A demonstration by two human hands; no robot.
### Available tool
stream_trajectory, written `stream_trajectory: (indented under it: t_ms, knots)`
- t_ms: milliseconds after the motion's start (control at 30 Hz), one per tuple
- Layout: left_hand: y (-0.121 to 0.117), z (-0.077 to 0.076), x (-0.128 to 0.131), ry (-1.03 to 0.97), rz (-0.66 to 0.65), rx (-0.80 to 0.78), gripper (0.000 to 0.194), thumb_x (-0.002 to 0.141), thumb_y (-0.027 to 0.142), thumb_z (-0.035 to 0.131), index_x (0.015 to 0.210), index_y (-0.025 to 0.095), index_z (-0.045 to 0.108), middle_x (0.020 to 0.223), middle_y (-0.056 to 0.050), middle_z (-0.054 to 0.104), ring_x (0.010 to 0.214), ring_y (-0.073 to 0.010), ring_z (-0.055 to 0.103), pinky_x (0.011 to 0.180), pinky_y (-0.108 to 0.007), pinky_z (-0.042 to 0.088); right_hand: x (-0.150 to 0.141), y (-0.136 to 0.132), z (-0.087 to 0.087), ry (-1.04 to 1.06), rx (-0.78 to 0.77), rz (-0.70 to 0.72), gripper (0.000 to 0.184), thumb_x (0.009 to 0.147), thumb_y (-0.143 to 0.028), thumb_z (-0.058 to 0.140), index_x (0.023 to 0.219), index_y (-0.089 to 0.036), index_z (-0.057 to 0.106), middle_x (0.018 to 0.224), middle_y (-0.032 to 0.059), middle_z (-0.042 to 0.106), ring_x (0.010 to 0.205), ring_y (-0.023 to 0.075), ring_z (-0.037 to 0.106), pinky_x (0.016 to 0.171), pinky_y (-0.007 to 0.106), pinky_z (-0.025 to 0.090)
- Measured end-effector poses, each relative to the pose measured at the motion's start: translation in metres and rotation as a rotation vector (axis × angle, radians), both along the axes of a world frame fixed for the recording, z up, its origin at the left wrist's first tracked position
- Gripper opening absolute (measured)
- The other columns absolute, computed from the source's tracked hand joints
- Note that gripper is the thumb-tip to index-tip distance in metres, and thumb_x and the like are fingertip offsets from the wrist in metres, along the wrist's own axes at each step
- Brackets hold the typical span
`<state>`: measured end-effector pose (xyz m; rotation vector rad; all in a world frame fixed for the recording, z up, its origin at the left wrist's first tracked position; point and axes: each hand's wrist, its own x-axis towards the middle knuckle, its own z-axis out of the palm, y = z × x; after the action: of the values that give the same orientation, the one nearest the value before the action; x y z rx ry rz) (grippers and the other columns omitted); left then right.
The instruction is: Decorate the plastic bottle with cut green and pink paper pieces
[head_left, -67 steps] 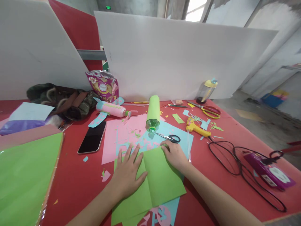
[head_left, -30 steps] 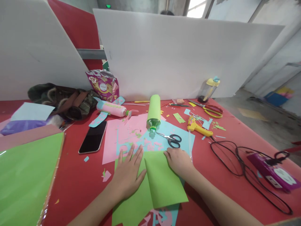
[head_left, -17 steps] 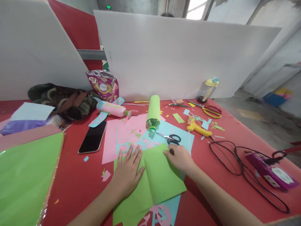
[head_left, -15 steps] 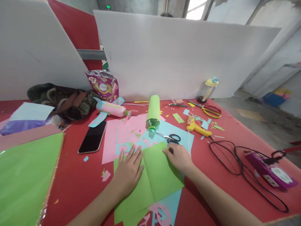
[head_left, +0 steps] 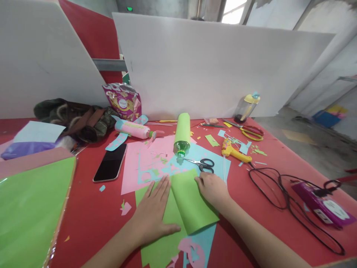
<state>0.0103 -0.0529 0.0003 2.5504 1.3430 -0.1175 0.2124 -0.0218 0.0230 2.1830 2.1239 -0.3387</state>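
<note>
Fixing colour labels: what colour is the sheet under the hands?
The sheet is green; head view.

Two hands (head_left: 152, 219) (head_left: 214, 190) show over one counter (head_left: 89, 216). On it are two scissors (head_left: 201, 164) (head_left: 241, 127), two bottles (head_left: 182, 130) (head_left: 134, 129), one tumbler (head_left: 246, 108), one phone (head_left: 110, 163), one glue gun (head_left: 235, 153), one power strip (head_left: 320, 204) and, left of the frame's centre, one snack bag (head_left: 122, 101).

Lighting: soft, diffuse, moderately bright; window (head_left: 233, 14) at upper right, blown out to white; faint sheen on white board (head_left: 223, 70); glints along clear plastic sleeve (head_left: 33, 208); soft shadow on red tabletop (head_left: 100, 219) beneath right forearm (head_left: 251, 232). Optics: wide-angle, edges stretched; distant background soft
</note>
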Motion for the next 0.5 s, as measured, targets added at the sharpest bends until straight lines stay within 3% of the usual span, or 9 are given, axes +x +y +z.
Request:
stream_trajectory:
  t_ms: [500]
  knots:
    - [0.0003,0.0014,0.0018,0.010,0.004,-0.006,0.102,0.064,0.070,0.040,0.136,0.004,0.009,0.142,-0.015,0.004,0.131,-0.0285,0.006,0.106,-0.046,0.015,0.0063,0.0011,0.0013,0.054,-0.065,0.039,0.025,0.085,-0.022,0.038,0.084,-0.010,0.059,0.086,0.0152,0.064,0.080,0.0235,0.060,0.063,0.028,0.037]
